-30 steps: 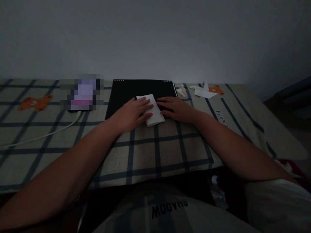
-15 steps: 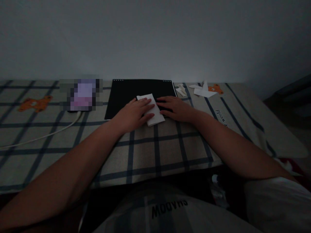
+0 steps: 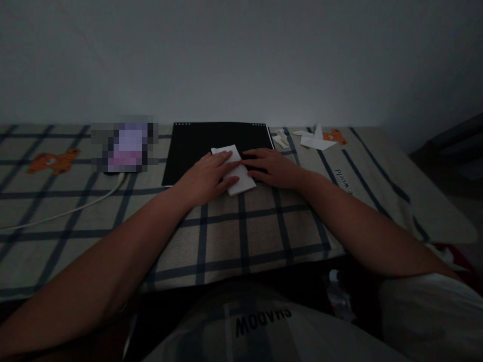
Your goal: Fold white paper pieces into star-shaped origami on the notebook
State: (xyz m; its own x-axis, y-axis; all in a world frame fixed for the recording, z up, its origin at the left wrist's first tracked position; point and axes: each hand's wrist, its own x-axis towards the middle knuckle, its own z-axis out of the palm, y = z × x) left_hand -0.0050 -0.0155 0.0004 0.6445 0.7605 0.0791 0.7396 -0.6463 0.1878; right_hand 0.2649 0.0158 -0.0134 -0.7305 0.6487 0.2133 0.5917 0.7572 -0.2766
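A folded white sheet of paper (image 3: 241, 182) lies tilted over the near edge of a black notebook (image 3: 217, 136). Spread across the left part of the paper is my left hand (image 3: 211, 176), its fingers apart and flat on top. My right hand (image 3: 277, 168) rests at the paper's right side with fingers stretched out; its fingertips are at or close to the right edge. Neither hand grips the paper. Part of the paper is hidden beneath the left fingers.
To the left is a blurred-out phone (image 3: 128, 148) with a white cable (image 3: 90, 202). Right of the notebook lie a small crumpled paper piece (image 3: 281, 139) and a folded paper shape (image 3: 317, 143). A checked cloth (image 3: 222, 236) covers the table; a wall stands behind.
The left index finger has shifted slightly right across the paper, toward the right fingertips. Otherwise both hands and the paper stay nearly where they were.
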